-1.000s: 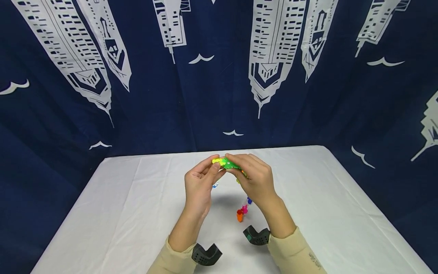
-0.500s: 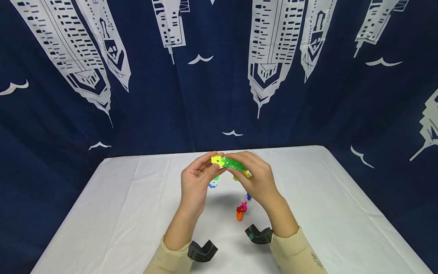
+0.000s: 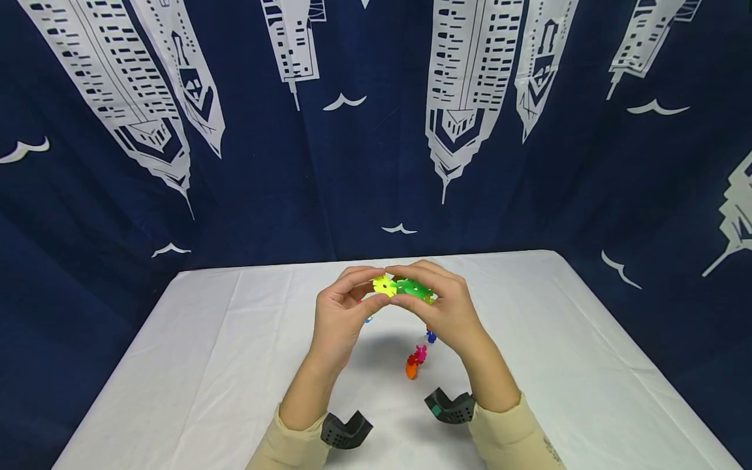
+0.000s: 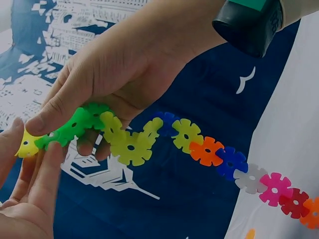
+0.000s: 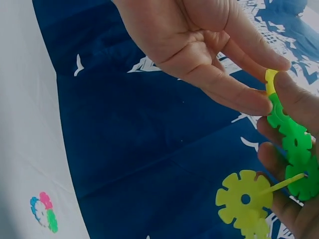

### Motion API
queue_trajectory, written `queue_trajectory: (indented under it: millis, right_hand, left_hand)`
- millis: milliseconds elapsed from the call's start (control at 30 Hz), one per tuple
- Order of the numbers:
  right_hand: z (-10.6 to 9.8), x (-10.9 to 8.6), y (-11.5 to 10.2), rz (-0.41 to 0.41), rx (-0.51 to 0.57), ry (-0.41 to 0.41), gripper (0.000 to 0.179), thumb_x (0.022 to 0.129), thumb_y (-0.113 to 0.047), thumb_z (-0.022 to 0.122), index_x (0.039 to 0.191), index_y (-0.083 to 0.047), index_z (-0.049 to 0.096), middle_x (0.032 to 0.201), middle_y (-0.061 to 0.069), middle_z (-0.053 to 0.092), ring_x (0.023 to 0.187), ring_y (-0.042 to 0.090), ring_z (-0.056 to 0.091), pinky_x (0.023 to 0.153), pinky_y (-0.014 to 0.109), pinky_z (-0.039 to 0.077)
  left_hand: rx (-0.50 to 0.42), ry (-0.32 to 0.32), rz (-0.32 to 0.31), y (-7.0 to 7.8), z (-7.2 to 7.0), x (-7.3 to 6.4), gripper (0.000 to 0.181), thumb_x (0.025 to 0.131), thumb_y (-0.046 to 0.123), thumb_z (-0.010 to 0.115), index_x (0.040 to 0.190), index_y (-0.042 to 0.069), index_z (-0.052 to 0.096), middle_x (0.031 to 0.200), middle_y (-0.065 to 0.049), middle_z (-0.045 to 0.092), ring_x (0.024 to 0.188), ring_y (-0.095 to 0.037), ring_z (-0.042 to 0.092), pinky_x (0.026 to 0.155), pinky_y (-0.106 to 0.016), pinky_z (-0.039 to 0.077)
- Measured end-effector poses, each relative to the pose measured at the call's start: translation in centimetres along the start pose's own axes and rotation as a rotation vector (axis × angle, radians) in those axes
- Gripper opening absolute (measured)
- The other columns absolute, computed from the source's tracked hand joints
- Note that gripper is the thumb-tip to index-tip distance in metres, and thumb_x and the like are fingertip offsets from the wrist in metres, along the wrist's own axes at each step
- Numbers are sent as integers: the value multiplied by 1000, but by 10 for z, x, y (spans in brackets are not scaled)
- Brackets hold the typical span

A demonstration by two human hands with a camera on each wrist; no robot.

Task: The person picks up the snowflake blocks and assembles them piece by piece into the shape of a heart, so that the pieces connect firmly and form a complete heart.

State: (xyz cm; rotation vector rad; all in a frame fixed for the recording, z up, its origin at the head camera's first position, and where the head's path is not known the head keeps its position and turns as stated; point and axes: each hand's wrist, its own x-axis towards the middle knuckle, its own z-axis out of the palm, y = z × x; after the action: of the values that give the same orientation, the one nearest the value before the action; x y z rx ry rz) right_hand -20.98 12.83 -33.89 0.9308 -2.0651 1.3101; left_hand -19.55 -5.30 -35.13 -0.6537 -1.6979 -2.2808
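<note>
Both hands meet fingertip to fingertip above the table [image 3: 247,365]. The left hand [image 3: 343,316] pinches a bright yellow disc [image 3: 384,286], its thumb and fingers closed to a narrow gap. Just beside it, the right hand [image 3: 443,307] has its thumb and fingers curled round the green discs [image 4: 75,124] at the head of a linked chain [image 4: 131,148] of flower-shaped pieces. The yellow one overlaps the nearest green piece right at the grip; from here I can't tell whether their slots are fully engaged. Below the right hand the chain trails away in yellow-green, blue, orange, white, pink and red, with an orange disc [image 3: 411,371] at its near end. Lower than the left hand, on the white cloth, lies a small ring [image 5: 44,214] of blue, white, pink and green pieces.
</note>
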Motion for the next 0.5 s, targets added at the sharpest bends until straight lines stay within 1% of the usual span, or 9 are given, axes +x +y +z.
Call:
queue_trajectory:
  millis: [67, 133, 233, 367, 500]
  right_hand:
    - [-2, 0, -2, 7, 5, -17, 42, 73, -4, 86, 114, -8, 75, 98, 4, 74, 88, 10, 64, 71, 15, 54]
    - [-5, 1, -4, 13, 8, -36, 42, 73, -5, 86, 113, -9, 75, 95, 2, 73, 85, 9, 62, 68, 16, 53]
    - [-8, 0, -5, 23, 25, -64, 43, 72, -5, 86, 113, -9, 76, 93, 1, 73, 81, 9, 59, 64, 17, 51]
    - [-10, 0, -6, 48, 50, -80, 40, 74, -5, 85, 113, -9, 76, 91, 1, 73, 76, 8, 58, 60, 19, 50]
    - [-9, -1, -7, 78, 55, -74, 32, 77, -6, 84, 108, -10, 77, 89, 1, 73, 74, 9, 60, 60, 20, 53]
  left_hand:
    - [0, -19, -13, 1, -1, 0, 44, 79, 0, 81, 118, -10, 64, 113, 0, 65, 101, -17, 65, 85, -21, 58]
    - [-4, -45, -39, 3, -1, 0, 44, 79, -1, 81, 119, -8, 63, 114, -1, 65, 102, -17, 65, 84, -22, 59]
    - [10, -68, -76, 6, -2, -1, 45, 79, -3, 80, 121, -5, 62, 115, -1, 66, 101, -17, 64, 80, -22, 59]
    - [53, -73, -100, 7, -4, 0, 48, 80, -4, 79, 124, -2, 61, 114, 0, 66, 100, -16, 63, 78, -20, 58]
    - [71, -79, -129, 6, -9, 2, 46, 83, -3, 76, 126, 2, 61, 113, -1, 66, 98, -15, 65, 79, -21, 58]
